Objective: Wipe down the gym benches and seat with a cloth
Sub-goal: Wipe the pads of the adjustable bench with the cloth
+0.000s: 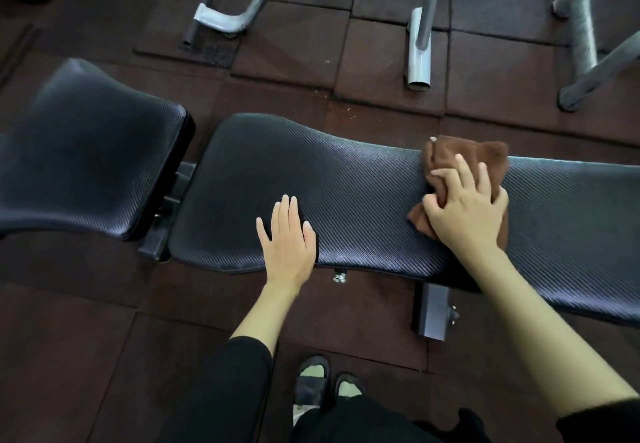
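Hands number 2: right hand (465, 215) presses 1 brown cloth (481, 156) on bench pad (346, 200), left hand (287, 238) flat, empty.

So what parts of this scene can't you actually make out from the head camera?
- Long black textured bench pad: its right end is cut off by the frame edge.
- Brown terry cloth: the middle is hidden under the right hand.
- Bench surface under the flat left hand: covered.
- Grey metal frames: tops cut off by the upper edge.
- Wiped or not: cannot tell.
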The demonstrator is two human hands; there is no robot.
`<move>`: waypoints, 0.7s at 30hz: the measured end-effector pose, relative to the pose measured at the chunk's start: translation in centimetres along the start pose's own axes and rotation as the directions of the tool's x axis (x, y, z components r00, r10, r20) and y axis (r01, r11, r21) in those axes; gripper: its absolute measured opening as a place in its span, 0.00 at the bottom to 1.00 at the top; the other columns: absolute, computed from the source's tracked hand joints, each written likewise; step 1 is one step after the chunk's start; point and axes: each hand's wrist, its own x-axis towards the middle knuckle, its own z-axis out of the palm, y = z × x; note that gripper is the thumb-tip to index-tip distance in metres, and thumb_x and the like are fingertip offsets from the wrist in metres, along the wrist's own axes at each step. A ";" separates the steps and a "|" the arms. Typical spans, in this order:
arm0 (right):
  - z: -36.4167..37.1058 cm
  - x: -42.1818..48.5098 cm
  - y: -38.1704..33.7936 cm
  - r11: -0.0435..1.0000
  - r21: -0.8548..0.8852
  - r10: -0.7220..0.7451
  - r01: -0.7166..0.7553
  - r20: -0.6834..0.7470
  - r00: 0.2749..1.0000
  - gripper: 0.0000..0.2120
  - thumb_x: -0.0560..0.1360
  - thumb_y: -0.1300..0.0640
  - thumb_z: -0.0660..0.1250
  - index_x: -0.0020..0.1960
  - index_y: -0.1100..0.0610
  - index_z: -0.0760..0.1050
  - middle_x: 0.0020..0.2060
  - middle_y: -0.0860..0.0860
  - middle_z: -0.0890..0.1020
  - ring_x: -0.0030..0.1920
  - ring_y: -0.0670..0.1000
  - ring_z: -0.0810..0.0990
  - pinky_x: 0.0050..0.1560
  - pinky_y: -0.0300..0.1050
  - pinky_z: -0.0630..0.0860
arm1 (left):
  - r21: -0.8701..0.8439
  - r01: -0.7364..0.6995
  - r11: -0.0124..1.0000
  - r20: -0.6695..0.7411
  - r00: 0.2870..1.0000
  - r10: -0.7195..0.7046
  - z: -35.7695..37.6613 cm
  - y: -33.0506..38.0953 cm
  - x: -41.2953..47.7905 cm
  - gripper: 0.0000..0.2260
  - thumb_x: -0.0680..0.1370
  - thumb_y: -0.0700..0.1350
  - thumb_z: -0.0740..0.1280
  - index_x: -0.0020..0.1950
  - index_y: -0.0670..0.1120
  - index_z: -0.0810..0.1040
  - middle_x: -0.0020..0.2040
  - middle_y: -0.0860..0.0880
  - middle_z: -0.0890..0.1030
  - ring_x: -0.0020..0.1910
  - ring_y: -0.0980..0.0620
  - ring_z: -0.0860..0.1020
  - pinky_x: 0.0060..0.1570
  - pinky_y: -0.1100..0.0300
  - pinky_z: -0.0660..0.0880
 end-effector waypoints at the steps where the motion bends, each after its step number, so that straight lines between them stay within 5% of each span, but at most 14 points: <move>1: -0.1 -0.6 0.1 0.999 0.011 0.037 -0.037 -0.002 0.999 0.22 0.69 0.45 0.56 0.62 0.47 0.71 0.74 0.49 0.63 0.75 0.58 0.56 0.67 0.64 0.54 | 0.000 0.004 1.000 0.002 1.000 -0.004 0.0 0.0 0.0 0.28 0.79 0.52 0.44 0.76 0.42 0.59 0.76 0.46 0.60 0.75 0.49 0.57 0.72 0.42 0.48; 6: 1.3 -3.2 -3.0 0.999 0.006 0.052 -0.052 -0.029 0.998 0.19 0.73 0.43 0.61 0.62 0.49 0.73 0.74 0.51 0.63 0.74 0.61 0.57 0.67 0.66 0.55 | -0.009 0.018 1.000 -0.014 1.000 -0.018 -0.1 0.0 0.0 0.27 0.79 0.51 0.44 0.75 0.42 0.60 0.76 0.46 0.61 0.75 0.48 0.58 0.72 0.42 0.50; 14: 4.1 -6.7 -10.2 0.958 0.001 -0.286 0.286 0.008 0.958 0.17 0.68 0.49 0.65 0.55 0.50 0.76 0.69 0.53 0.72 0.69 0.62 0.67 0.62 0.63 0.64 | -0.046 0.084 0.995 -0.057 0.995 -0.086 -0.5 -1.5 -1.4 0.27 0.79 0.51 0.44 0.75 0.42 0.61 0.75 0.47 0.62 0.75 0.49 0.59 0.73 0.45 0.49; 21: 4.0 -7.9 -12.1 0.919 0.083 -0.394 0.387 0.110 0.913 0.18 0.63 0.60 0.76 0.51 0.53 0.78 0.65 0.54 0.75 0.66 0.64 0.72 0.58 0.66 0.69 | -0.053 0.172 0.984 -0.066 0.982 -0.175 -1.6 -3.8 -3.1 0.28 0.78 0.51 0.43 0.75 0.42 0.61 0.75 0.47 0.63 0.74 0.50 0.59 0.73 0.45 0.50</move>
